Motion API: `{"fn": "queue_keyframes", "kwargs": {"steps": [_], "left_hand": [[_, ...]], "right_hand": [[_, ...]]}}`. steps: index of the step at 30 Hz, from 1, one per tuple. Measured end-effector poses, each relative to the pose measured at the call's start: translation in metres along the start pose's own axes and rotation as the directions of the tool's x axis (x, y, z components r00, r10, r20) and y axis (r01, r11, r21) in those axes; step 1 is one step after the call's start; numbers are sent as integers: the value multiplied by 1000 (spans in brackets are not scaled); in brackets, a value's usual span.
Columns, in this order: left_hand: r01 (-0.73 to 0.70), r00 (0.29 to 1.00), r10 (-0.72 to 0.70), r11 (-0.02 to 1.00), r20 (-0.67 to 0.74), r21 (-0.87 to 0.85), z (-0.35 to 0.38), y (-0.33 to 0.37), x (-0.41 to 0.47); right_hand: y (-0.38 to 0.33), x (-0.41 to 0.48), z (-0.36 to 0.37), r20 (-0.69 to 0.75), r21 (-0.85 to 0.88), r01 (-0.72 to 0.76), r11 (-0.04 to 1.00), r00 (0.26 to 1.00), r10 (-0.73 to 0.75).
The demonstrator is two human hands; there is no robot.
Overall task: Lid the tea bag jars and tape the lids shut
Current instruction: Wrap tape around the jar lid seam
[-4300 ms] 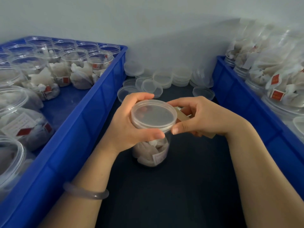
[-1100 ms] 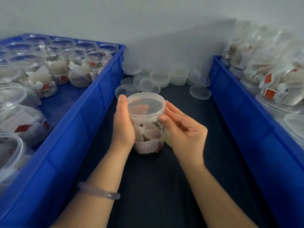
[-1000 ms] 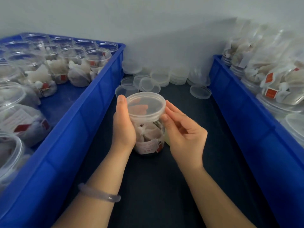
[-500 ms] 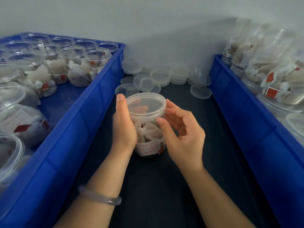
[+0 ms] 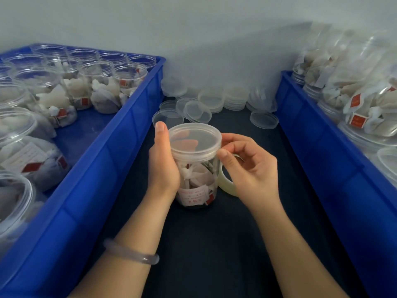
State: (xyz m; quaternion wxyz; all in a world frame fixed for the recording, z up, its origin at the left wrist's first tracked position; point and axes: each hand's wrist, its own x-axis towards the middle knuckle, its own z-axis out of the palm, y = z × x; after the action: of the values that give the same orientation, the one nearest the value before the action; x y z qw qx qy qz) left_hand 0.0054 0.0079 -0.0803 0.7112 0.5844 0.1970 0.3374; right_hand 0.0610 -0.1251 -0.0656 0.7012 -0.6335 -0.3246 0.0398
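Since half a second ago, the right hand has drawn slightly back from the clear plastic jar of tea bags, uncovering a pale, translucent roll of tape that sits under its palm, just beside the jar. That hand's thumb and forefinger are pinched close together at the rim of the translucent round lid, which sits on top of the jar; whether a strip of tape is caught between them cannot be told at this resolution. The left hand wraps the jar's left side, thumb upright against the lid's edge, fingers curled around the far side and showing through the lid. A pale, glassy bangle circles the left wrist. The jar stands upright on the dark table surface between two crates. The blue plastic crate on the left holds open and lidded jars of tea bags. The blue plastic crate on the right is heaped with more jars of tea bags. Loose and stacked spare translucent lids lie at the far end of the table against the grey wall.
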Motion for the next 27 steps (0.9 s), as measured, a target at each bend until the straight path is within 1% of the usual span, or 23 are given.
{"fn": "queue_keyframes", "kwargs": {"steps": [1,3,4,6,8,10,12,14,15,16,18,19,20,21,22,25,27], "left_hand": [[-11,1000,11,1000,-3,0,0,0,0],[-18,1000,18,1000,6,-2,0,-1,0],[-14,1000,15,1000,10,-6,1,-1,0],[-5,1000,5,1000,10,-17,0,1,0],[-3,1000,4,1000,5,-23,1,0,0],[-15,1000,14,999,-10,-34,0,-2,1],[-30,999,32,997,19,-64,-2,-1,2],[-82,992,88,994,94,-70,-2,-1,-1],[-106,988,111,993,103,-52,-1,-1,-3],[-119,990,120,993,76,-27,1,-1,-5],[-109,994,109,994,-31,13,7,-2,-7],[-117,992,119,993,-51,27,10,-2,-7],[-142,989,143,989,-40,46,12,-2,-10],[-168,985,169,984,-17,65,14,-2,-12],[-184,983,184,980,6,74,15,-2,-15],[-211,977,210,975,26,69,13,-4,-17],[-215,976,215,972,10,92,13,-5,-18]], "right_hand": [[1,1,0,4,48,-22,999,1000,22],[1,3,2,14,229,-114,967,993,114],[1,4,3,33,331,-165,929,986,163],[4,6,7,60,469,-221,855,974,219],[5,8,9,65,543,-245,803,966,251],[4,10,11,46,556,-242,796,964,261],[4,12,12,36,551,-264,792,955,294],[4,14,11,18,532,-310,788,935,355],[4,14,9,-7,496,-310,811,933,360],[1,14,9,-23,469,-293,833,939,344],[-5,10,12,-31,435,-248,866,957,290],[-7,8,17,-36,356,-244,902,961,275],[-10,5,24,-50,241,-248,938,963,267],[-10,3,31,-88,125,-244,962,963,256],[-10,1,37,-140,58,-239,969,959,245],[-9,5,44,-253,28,-166,986,953,167],[-12,10,39,-234,19,-121,992,965,122]]}}
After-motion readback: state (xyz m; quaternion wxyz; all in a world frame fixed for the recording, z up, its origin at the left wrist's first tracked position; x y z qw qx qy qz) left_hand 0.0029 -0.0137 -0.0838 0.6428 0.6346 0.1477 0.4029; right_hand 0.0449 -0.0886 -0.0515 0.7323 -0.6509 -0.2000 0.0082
